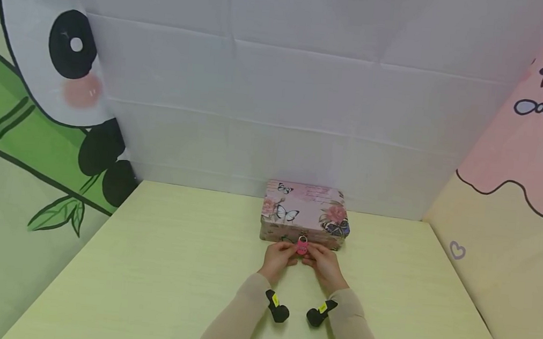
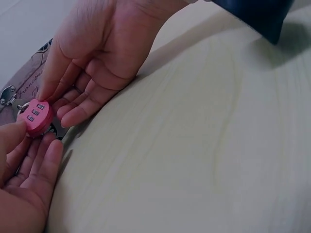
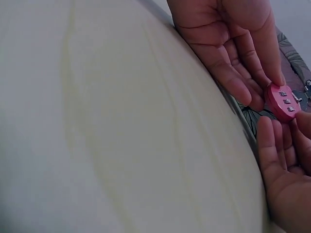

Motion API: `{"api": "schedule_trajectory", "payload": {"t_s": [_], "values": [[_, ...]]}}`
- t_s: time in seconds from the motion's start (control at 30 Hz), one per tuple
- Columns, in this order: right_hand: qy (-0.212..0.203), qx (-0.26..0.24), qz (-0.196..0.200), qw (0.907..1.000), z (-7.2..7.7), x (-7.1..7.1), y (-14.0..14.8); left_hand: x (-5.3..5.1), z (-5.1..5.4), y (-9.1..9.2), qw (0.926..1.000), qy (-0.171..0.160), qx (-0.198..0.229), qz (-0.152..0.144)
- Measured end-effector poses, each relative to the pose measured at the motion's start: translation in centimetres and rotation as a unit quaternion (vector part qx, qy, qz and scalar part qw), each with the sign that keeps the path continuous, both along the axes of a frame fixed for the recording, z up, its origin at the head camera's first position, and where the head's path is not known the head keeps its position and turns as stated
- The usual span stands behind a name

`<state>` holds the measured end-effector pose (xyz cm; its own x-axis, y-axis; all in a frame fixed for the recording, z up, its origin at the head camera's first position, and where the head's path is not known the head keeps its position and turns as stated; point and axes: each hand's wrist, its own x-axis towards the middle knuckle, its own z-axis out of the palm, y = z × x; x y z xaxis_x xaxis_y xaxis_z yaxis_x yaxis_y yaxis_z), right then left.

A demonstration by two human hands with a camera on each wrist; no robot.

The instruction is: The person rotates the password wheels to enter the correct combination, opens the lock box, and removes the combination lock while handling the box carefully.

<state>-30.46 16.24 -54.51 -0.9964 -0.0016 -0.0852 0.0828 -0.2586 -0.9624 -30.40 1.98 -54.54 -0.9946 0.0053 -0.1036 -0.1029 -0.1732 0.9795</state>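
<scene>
A pink combination padlock [image 1: 302, 247] with three number dials hangs by its shackle at the front clasp [image 3: 303, 96] of a floral, butterfly-patterned box [image 1: 304, 207]. My left hand [image 1: 277, 260] pinches the padlock from the left, its thumb against the body. From the other side, my right hand [image 1: 326, 266] also pinches it between thumb and fingers. Both wrist views show the dials facing up between the thumbs of the left hand [image 2: 26, 187] and right hand [image 2: 104, 43]. The digits are too small to read. The box lid is down.
The box stands at the back of a pale yellow table [image 1: 171, 257], close to a white sheet [image 1: 253, 152]. Painted walls rise on both sides. Small black cameras [image 1: 278, 313] sit on the inner wrists over beige sleeves [image 1: 234, 317].
</scene>
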Motion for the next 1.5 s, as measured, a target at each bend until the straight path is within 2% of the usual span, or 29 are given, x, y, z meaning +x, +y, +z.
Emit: {"api": "schedule_trajectory", "payload": {"t_s": [0.2,0.3,0.5,0.83,1.13,1.5], "values": [[-0.003,-0.001,0.011,0.9999,0.04,-0.13,0.14,0.13,-0.01,-0.13,1.0,0.006,0.004,-0.006],[-0.012,0.001,0.009,0.9999,0.07,-0.21,0.08,0.03,-0.22,-0.34,0.9997,0.011,0.015,-0.016],[-0.005,0.016,0.014,0.9998,0.04,-0.1,0.04,-0.07,-0.39,-0.79,0.9988,0.014,0.033,-0.034],[0.007,0.129,0.005,0.9916,0.56,0.16,-0.51,-0.26,-0.63,-0.8,0.9987,0.011,0.04,-0.028],[0.0,0.089,0.012,0.9959,0.68,0.25,-0.33,0.05,-0.42,-0.76,0.999,0.015,0.027,-0.031],[-0.006,0.071,0.022,0.9972,0.48,0.14,-0.02,0.03,-0.52,-0.62,0.9993,0.007,0.024,-0.027]]}}
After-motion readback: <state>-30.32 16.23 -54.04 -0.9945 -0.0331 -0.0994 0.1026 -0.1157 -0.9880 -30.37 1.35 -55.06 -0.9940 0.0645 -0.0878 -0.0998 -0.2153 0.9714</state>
